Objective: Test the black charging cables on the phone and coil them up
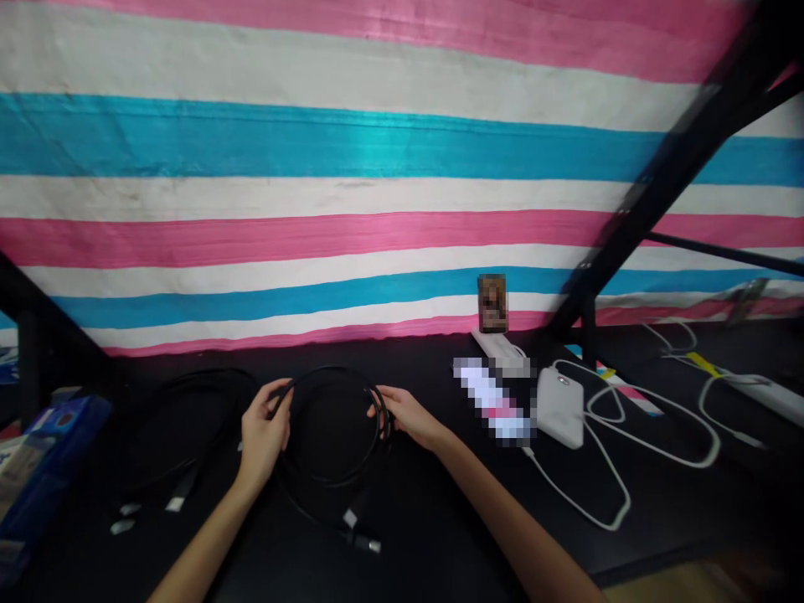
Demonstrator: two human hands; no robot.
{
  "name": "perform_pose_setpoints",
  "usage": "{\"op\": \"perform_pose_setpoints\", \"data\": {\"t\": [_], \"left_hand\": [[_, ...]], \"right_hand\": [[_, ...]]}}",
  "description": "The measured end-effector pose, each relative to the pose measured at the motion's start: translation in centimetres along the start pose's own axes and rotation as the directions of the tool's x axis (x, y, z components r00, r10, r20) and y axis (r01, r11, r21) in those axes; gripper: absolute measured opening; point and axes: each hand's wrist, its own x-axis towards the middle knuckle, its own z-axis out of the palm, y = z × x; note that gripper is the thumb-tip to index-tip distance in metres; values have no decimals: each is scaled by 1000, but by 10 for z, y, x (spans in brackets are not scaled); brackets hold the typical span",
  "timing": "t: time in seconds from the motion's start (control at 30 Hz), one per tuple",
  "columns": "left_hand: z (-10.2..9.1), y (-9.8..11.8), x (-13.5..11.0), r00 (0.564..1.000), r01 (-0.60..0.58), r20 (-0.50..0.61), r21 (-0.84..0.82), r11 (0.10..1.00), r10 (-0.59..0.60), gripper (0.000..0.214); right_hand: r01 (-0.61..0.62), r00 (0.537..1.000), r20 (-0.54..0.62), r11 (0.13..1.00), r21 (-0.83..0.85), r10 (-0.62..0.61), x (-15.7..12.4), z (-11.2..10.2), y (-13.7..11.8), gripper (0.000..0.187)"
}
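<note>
A black cable (332,368) is looped into a coil over the black tabletop, held between my two hands. My left hand (267,427) is closed around the coil's left side, thumb and fingers pinching it. On the right side of the coil, my right hand (402,414) grips the strands between thumb and fingers. The cable's plug end (364,543), with a metal tip, hangs out at the bottom of the loop. Just above it is a small white tag (350,517). To the left of my left hand lies another black cable (217,435) with a white-tipped end (176,502).
At right are a white power bank (561,410), a white cable (678,461), a lit phone blurred by pixels (493,398) and a white power strip (502,350). Blue packaging (56,469) sits at far left. Black metal bars (628,201) slant before a striped sheet (352,142).
</note>
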Motion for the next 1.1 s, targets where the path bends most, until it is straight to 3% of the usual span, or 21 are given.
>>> {"op": "perform_pose_setpoints", "data": {"t": [0.1, 0.27, 0.4, 0.57, 0.73, 0.8, 0.97, 1.1], "left_hand": [[-5, 5, 4, 999, 3, -40, -34, 999, -4, 35], [-13, 4, 7, 991, 62, 114, 24, 998, -65, 40], [-17, -1, 11, 989, 11, 147, 61, 998, -20, 38], [-27, 6, 11, 986, -168, 19, 190, 967, 168, 28], [-38, 13, 7, 923, -276, -256, 84, 958, 288, 24], [-38, 11, 6, 900, -299, -316, 57, 953, 301, 23], [-35, 5, 5, 916, -287, -266, 85, 954, 299, 23], [-37, 3, 3, 926, -286, -163, 289, 914, 342, 22]], "right_hand": [[51, 997, -57, 998, -23, -53, -1, -2, -4, 34], [158, 962, -215, 986, -50, -165, -2, -10, -9, 36], [198, 927, -301, 973, -117, -225, 2, -20, -7, 36], [142, 908, -376, 981, -134, -183, -2, -33, -11, 34], [191, 927, -344, 977, 94, -148, -11, -35, -18, 33], [194, 932, -330, 975, 108, -149, -12, -31, -16, 35], [131, 926, -345, 987, -89, -154, -7, -20, -6, 35], [82, 909, -378, 966, -243, -173, -4, -17, 1, 34]]}}
